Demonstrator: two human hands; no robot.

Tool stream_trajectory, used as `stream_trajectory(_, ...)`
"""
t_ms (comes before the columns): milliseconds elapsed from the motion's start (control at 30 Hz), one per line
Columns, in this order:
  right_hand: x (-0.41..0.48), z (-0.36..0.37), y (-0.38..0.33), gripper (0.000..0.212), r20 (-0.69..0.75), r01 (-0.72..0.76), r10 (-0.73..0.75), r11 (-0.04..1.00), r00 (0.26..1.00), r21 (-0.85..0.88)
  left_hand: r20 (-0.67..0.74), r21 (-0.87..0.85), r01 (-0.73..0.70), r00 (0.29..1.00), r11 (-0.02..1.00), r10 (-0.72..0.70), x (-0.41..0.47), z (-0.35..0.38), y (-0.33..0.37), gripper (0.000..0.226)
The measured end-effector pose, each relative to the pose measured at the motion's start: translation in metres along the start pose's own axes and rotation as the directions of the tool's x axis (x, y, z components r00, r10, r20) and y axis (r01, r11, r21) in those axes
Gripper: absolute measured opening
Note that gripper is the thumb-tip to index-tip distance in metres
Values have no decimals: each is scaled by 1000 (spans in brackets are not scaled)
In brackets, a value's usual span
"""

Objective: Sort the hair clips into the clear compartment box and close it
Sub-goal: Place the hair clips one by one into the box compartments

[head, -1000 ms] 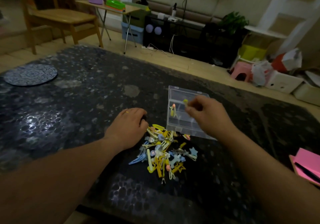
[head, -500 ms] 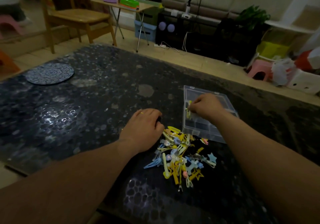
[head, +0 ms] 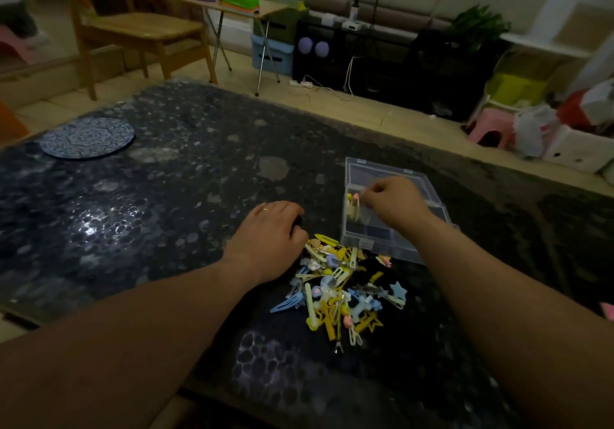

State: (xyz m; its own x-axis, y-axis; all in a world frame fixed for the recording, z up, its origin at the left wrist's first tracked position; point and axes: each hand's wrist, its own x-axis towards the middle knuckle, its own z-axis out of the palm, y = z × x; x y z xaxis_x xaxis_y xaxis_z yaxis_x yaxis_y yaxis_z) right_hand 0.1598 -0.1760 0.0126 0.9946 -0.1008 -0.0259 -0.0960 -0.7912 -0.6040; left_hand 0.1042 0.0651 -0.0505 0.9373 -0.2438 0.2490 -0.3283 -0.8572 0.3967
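Pretty dim shot, and no brand or writing is readable anywhere. The clear box (head: 392,216) sits open on the dark speckled table (head: 166,196), lid flipped back on the far side. The right hand (head: 395,202) hovers over the box's left compartments, fingertips pinched close, though whether it's actually gripping the yellow and pink clip (head: 354,207) standing in there is hard to tell. The left hand (head: 269,239) rests knuckles-up on the table, fingers curled under at the edge of the pile of hair clips (head: 339,285), which lies just in front of the box. A round patterned mat (head: 88,138) sits far left.
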Motion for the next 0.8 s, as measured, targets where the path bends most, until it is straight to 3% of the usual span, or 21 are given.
stream_trajectory(200,-59,-20,3,16,-157,206,-211,977,965,-49,1,-1,4,1000,1000,-4,1,-1,1,35)
stream_trajectory(433,-113,-28,34,5,158,255,-232,956,960,-145,18,-1,13,1000,1000,-13,1,-2,1,37)
stream_trajectory(533,-117,-32,45,11,285,268,-203,940,937,-212,22,3,18,1000,1000,-18,1,-2,2,37)
stream_trajectory(800,-119,-29,45,31,393,432,-312,862,865,-266,35,2,28,999,1000,-28,0,-4,2,38)
